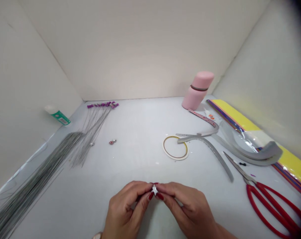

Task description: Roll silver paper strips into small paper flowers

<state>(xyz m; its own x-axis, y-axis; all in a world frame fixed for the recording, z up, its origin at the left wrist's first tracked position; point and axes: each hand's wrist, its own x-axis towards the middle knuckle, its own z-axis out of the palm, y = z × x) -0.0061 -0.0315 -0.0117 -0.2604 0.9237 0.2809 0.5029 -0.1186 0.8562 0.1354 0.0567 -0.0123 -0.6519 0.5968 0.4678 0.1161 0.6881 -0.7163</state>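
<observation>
Silver star point(154, 190) sits pinched between the left hand point(126, 207) and right hand point(182, 207), their fingers nearly closed and gripping it from either side. Beyond it, a small fan of purple-tipped wires point(103, 105) lies finished-looking; left of it, a much larger bundle of bare wires point(33, 179) shows no tips.

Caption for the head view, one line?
Left hand and right hand pinch a small silver piece over a white table, red-handled scissors to the right.
</observation>
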